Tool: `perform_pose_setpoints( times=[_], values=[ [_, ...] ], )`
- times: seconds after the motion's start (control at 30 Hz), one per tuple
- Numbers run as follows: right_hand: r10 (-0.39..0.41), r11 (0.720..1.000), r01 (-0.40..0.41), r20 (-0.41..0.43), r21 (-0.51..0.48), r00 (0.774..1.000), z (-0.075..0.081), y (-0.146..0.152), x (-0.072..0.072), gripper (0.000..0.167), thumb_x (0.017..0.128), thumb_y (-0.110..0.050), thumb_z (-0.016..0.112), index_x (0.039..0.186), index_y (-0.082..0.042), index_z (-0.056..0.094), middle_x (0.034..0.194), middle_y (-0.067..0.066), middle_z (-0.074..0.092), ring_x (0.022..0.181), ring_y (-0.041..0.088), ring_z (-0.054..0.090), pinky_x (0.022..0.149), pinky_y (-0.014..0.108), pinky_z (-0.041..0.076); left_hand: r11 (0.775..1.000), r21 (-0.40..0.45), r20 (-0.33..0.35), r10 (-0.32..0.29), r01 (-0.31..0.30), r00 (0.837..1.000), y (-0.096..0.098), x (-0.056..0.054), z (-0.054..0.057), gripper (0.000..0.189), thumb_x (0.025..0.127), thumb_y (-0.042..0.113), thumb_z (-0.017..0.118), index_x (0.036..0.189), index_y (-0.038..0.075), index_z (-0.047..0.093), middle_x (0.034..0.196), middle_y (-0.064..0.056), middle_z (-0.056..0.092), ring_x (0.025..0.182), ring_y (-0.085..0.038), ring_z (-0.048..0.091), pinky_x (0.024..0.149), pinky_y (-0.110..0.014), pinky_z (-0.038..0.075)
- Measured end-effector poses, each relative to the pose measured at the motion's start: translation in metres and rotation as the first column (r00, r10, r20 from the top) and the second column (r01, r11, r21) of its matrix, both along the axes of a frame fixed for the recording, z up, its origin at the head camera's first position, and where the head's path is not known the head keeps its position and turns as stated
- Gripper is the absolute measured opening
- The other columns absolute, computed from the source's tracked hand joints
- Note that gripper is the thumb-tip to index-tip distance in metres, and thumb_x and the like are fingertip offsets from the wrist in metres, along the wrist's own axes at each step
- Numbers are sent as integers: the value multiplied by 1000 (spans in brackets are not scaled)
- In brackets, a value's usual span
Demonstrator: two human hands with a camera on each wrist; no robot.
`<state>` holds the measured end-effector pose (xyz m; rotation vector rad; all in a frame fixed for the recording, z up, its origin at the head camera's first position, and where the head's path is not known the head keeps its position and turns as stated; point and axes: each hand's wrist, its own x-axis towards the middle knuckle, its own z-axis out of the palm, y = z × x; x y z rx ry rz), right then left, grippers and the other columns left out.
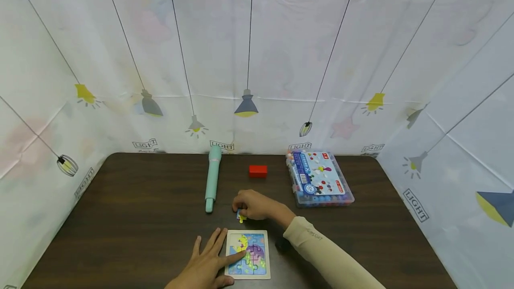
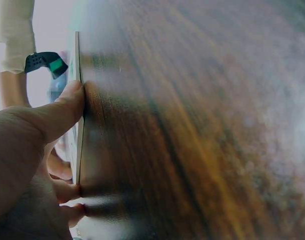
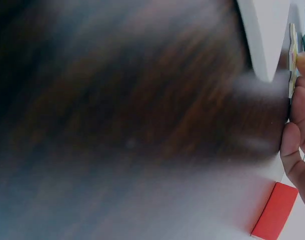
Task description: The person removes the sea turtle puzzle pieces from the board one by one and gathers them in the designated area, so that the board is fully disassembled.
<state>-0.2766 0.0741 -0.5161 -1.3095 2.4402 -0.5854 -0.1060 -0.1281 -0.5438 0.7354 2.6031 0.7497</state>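
A small jigsaw puzzle in a pale frame (image 1: pixel 268 258) lies flat at the near middle of the table, showing a blue, purple and yellow picture. My left hand (image 1: pixel 206 260) spreads its fingers over its left side. The index finger rests on the picture and the thumb touches the frame's edge, as the left wrist view shows. Beyond the frame, my right hand (image 1: pixel 254 204) pinches a blue and yellow puzzle piece (image 1: pixel 241 216), low over the table. In the right wrist view the thumb presses this thin piece (image 3: pixel 292 55), seen edge-on.
A mint-green stick-shaped thing (image 1: pixel 212 179) lies behind, left of the right hand. Beyond that hand sits a red block (image 1: pixel 258 171). A clear plastic case (image 1: pixel 321 179) of colourful beads lies at the back right. Patterned cloth (image 1: pixel 281 57) hangs along the table's back and sides.
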Motion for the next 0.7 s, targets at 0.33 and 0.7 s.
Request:
perform_pose_setpoints(
  times=[0.33, 0.7],
  values=[
    [56, 998, -56, -10, -28, 998, 13, 18, 29, 23, 100, -8, 64, 120, -15, 72, 124, 1, 57, 107, 12, 51, 93, 30, 48, 1000, -18, -9, 1, -1, 1000, 3, -1, 2, 64, 91, 59, 63, 151, 43, 48, 168, -24, 13, 152, -51, 7, 103, -87, 4],
    [181, 978, -165, -128, 128, 975, 8, 44, 58, 37, 96, -22, 74, 132, -28, 70, 148, 7, 50, 126, 21, 50, 103, 32, 48, 999, -33, -4, -1, 1, 1000, 2, 0, 1, 65, 90, 56, 66, 151, 44, 48, 168, -23, 13, 152, -50, 6, 103, -86, 2]
  ],
)
